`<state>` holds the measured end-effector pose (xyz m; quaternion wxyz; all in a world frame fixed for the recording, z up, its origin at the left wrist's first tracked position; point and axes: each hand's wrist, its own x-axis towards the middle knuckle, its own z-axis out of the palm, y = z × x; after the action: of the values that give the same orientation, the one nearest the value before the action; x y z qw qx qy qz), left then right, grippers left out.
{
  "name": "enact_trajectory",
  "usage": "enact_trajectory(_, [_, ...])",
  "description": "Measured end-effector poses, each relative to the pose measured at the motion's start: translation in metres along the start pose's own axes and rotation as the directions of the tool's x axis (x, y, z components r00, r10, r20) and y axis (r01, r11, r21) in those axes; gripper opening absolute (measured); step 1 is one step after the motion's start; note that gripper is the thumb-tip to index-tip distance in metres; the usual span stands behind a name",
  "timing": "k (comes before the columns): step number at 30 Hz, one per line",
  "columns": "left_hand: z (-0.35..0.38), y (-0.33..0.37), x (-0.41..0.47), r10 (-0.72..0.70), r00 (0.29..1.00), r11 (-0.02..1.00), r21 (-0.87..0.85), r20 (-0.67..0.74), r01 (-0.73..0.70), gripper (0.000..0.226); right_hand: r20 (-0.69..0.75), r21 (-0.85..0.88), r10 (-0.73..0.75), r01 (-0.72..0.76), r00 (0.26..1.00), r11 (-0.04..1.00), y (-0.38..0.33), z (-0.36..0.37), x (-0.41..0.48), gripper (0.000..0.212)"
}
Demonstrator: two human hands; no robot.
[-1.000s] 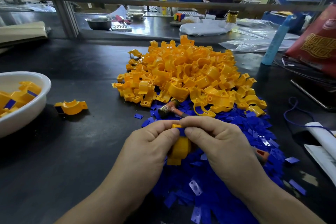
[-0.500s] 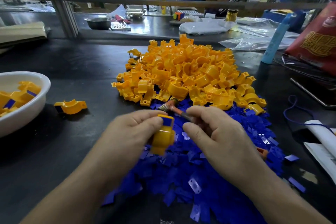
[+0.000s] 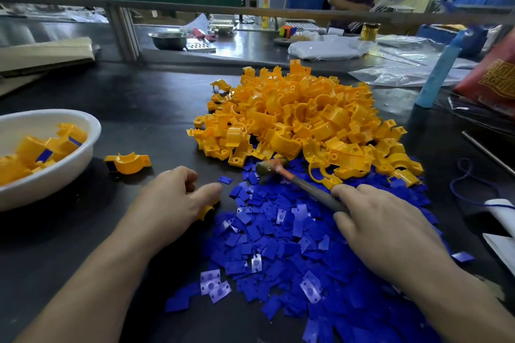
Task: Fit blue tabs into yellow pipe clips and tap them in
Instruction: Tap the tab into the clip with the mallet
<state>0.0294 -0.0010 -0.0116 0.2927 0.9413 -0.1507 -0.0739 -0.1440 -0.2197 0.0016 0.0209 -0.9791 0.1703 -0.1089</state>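
My left hand (image 3: 172, 200) holds a yellow pipe clip (image 3: 207, 210) down on the black table, fingers curled over it so that only its lower edge shows. My right hand (image 3: 381, 228) grips the handle of a small hammer (image 3: 295, 179), whose head lies on the blue tabs near the yellow heap. A big pile of yellow clips (image 3: 301, 117) sits behind a spread of loose blue tabs (image 3: 278, 245). One fitted clip (image 3: 128, 163) lies alone to the left.
A white bowl (image 3: 83, 153) with finished clips stands at the left edge. A light blue tube (image 3: 437, 72), plastic bags and a red bag (image 3: 496, 75) sit at the right. Another person stands behind a rail at the back.
My left hand has lowered the clip from mid-air down onto the table and to the left. My right hand has let go of the clip and taken hold of the hammer handle.
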Motion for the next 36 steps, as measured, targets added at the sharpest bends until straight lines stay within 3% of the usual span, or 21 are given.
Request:
enact_trajectory(2, [-0.002,0.002,-0.003,-0.026,0.999,0.991,0.131,0.02,0.023,0.074,-0.012,0.167,0.009,-0.007,1.0,0.986,-0.005,-0.002,-0.001,0.016])
enact_trajectory(4, [-0.002,0.004,-0.006,-0.015,0.999,0.968,0.253,0.03,0.007,0.066,-0.022,0.36,-0.007,0.014,1.0,0.933,-0.015,-0.006,-0.003,0.012])
enact_trajectory(7, [-0.002,0.007,-0.01,0.015,1.0,0.957,0.289,0.027,-0.023,0.05,0.054,0.525,-0.074,0.035,0.996,0.851,-0.028,-0.015,-0.006,0.018])
enact_trajectory(9, [-0.002,0.007,-0.01,0.01,1.0,0.966,0.258,0.02,-0.015,0.048,0.089,0.523,-0.146,0.079,0.985,0.849,-0.034,-0.017,-0.01,0.024])
enact_trajectory(14, [-0.002,0.007,-0.009,-0.009,1.0,0.98,0.198,0.016,0.005,0.047,0.004,0.48,-0.204,0.178,0.979,0.859,-0.046,-0.016,-0.013,0.032])
enact_trajectory(17, [-0.001,0.006,-0.009,-0.008,1.0,0.983,0.185,0.008,0.006,0.043,0.138,0.351,-0.254,0.193,0.957,0.916,-0.054,-0.015,-0.011,0.024])
enact_trajectory(20, [-0.001,0.005,-0.008,-0.005,1.0,0.984,0.178,0.003,0.004,0.041,0.177,0.355,-0.226,0.151,0.958,0.922,-0.05,-0.02,-0.008,0.022])
enact_trajectory(25, [0.002,0.003,-0.006,0.0,1.0,0.982,0.19,-0.012,0.002,0.047,0.046,0.381,-0.196,0.164,0.98,0.91,-0.055,-0.017,-0.009,0.022])
enact_trajectory(31, [0.001,0.004,-0.006,0.006,1.0,0.983,0.182,-0.005,-0.005,0.042,0.113,0.331,-0.22,0.172,0.969,0.928,-0.054,-0.014,-0.004,0.024])
enact_trajectory(36, [0.001,0.001,-0.005,0.02,1.0,0.98,0.198,-0.002,-0.019,0.048,0.025,0.331,-0.147,0.131,0.989,0.934,-0.038,-0.012,-0.008,0.02])
